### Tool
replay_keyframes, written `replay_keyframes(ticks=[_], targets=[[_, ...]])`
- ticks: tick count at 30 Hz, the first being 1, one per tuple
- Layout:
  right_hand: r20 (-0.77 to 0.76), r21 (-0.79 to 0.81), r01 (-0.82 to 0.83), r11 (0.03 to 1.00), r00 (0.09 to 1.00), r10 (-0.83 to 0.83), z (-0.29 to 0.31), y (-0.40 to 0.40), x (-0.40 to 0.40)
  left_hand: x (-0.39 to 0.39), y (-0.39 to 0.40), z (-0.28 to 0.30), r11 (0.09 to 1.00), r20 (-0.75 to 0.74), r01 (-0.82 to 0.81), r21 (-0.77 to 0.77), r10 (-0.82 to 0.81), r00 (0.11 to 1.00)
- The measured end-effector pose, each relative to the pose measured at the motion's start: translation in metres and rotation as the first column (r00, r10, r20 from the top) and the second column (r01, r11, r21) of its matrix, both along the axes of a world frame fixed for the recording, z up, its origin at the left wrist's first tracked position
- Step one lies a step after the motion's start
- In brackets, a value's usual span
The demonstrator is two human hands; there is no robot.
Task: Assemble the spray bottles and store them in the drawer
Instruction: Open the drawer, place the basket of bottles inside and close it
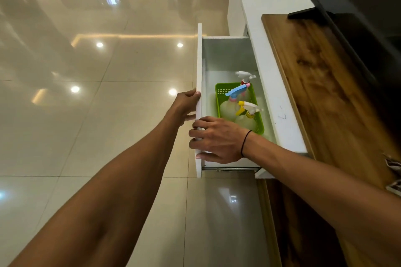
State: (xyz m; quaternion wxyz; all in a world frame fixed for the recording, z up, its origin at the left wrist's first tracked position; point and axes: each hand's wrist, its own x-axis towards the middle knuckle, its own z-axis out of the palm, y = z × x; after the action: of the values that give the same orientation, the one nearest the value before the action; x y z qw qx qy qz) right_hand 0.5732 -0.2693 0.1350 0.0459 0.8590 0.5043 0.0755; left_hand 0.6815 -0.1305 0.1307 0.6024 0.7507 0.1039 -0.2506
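Both the left hand (pixel 186 105) and right hand (pixel 219 140) grip the open white drawer's front panel (pixel 199 60), three clear plastic spray bottles (pixel 238 106) standing in the green perforated basket (pixel 221 91) inside.

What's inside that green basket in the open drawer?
The green basket holds three spray bottles: one with a blue trigger, one with a yellow trigger, one white-and-red at the far end. Their lower bodies and the basket's floor are hidden.

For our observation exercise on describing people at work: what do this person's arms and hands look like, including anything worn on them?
Both forearms are bare, with no sleeves in view. The right hand has a thin black band round its wrist. The left hand wears nothing visible: no gloves, rings or watch on either.
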Motion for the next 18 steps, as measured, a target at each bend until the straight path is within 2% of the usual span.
replay_keyframes(ticks=[5, 18], targets=[[-0.008, -0.089, 0.033, 0.995, 0.999, -0.034, 0.005, -0.029, -0.012, -0.017, -0.032, 0.009, 0.996, -0.065, 0.073, 0.047, -0.07, 0.995], [0.021, -0.182, 0.12, 0.976, 0.993, -0.118, 0.01, -0.086, -0.035, -0.037, -0.096, 0.003, 0.991, -0.043, 0.124, 0.041, -0.122, 0.992]])
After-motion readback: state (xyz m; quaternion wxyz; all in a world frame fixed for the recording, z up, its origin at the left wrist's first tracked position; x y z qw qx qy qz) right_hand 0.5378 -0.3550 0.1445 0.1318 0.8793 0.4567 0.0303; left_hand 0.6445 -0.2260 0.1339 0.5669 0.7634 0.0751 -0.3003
